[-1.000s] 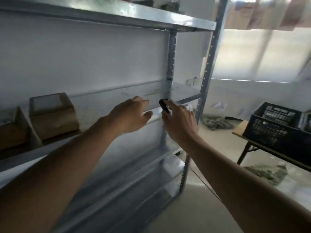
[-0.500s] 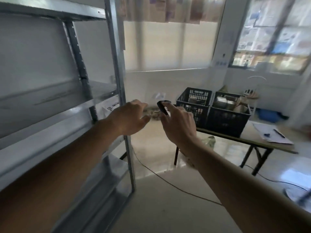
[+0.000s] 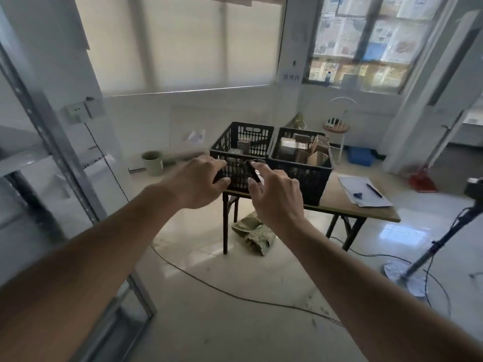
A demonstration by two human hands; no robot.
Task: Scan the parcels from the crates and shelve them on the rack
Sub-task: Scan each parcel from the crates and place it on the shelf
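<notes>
Reaching toward crates [image 3: 271, 155] of light, stiff parcels [image 3: 300, 150], left hand [image 3: 201, 181] loosely curled, right hand [image 3: 274, 194] pinching scanner [image 3: 253, 170].

One small wall sign is the only writing that shows.
A white paper sign [image 3: 291, 77] stuck on the wall strip between the blind-covered window and the papered window carries three dark Chinese characters, blurred, perhaps 异常件. The sheets pasted on the window panes [image 3: 371, 40] and the papers [image 3: 363, 191] on the table show nothing readable.
</notes>
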